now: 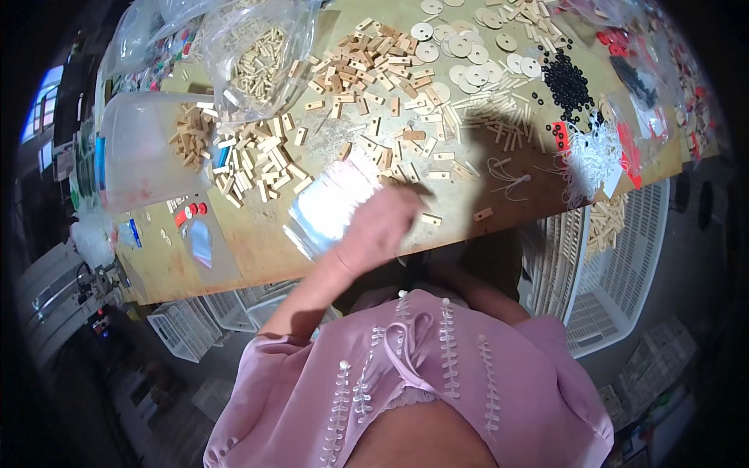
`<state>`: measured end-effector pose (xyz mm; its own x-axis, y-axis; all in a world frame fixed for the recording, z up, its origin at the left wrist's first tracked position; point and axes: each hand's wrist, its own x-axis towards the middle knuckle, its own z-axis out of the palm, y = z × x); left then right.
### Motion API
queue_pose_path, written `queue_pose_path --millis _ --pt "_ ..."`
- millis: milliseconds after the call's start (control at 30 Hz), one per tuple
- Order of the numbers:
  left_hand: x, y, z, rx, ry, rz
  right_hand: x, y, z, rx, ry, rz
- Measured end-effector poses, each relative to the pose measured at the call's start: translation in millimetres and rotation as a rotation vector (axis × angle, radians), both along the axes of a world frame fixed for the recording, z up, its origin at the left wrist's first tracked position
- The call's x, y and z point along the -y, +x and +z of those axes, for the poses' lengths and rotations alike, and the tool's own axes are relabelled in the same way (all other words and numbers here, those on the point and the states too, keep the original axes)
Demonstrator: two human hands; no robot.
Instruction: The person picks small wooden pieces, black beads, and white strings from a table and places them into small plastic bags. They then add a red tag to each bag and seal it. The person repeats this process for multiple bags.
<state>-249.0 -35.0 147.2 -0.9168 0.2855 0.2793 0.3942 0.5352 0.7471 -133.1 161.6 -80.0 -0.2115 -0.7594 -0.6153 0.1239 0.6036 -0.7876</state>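
My left hand (385,221) reaches over the near part of the table, at the right side of a stack of shiny clear plastic bags (326,204). Its fingers are curled inward, and whatever they hold is hidden beneath the hand. Small wooden blocks with a hole (442,156) lie just beyond the fingertips. A single block (431,219) sits right of the hand, and a darker one (484,214) lies farther right near the edge. My right forearm (488,296) runs low into the shadow below the table edge; the fingers there cannot be made out.
Wooden block heaps (261,160) lie left, beside a tipped clear plastic tub (148,152) and a bag of short wooden pegs (261,66). Round wooden discs (460,47), black rings (568,82) and white strings (589,160) spread rightward. A white crate (624,281) stands below right.
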Motion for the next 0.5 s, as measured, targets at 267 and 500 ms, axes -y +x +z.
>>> queue_pose_path --millis 267,500 --pt "-32 23 -20 0.192 0.032 -0.409 -16 -16 -27 -0.046 0.013 -0.067" --pt "17 -57 20 -0.002 -0.079 0.107 -68 -16 -59 0.122 -0.179 -0.314"
